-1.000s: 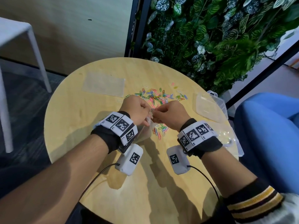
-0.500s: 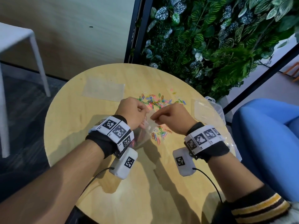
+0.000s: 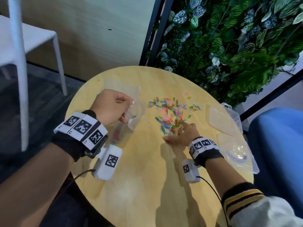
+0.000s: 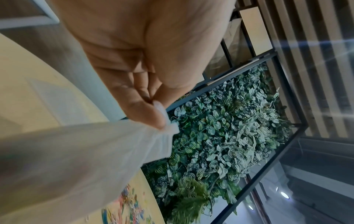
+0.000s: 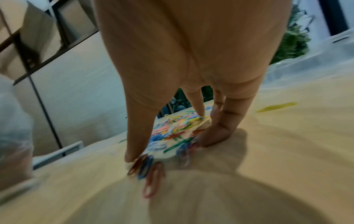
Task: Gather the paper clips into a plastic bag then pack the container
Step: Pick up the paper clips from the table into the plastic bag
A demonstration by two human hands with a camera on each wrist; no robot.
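Observation:
My left hand (image 3: 113,107) pinches the rim of a clear plastic bag (image 3: 133,117) and holds it above the left of the round wooden table (image 3: 147,185). In the left wrist view the thumb and fingers (image 4: 153,115) nip the bag's (image 4: 76,159) top edge. A loose pile of coloured paper clips (image 3: 170,112) lies at the table's middle. My right hand (image 3: 180,133) rests on the pile's near edge with fingers spread. In the right wrist view its fingertips (image 5: 212,136) touch the clips (image 5: 172,133). A clear plastic container (image 3: 229,115) lies open at the right edge.
A second flat clear bag (image 3: 121,87) lies on the table behind my left hand. A clear plastic piece (image 3: 236,154) sits near the right rim. A leafy plant wall (image 3: 229,46) stands behind, a blue seat (image 3: 278,145) at the right, a white chair (image 3: 32,46) at the left.
The hands have parted. My right hand let go of the bag and went forward onto the clip pile. My left hand moved left with the bag.

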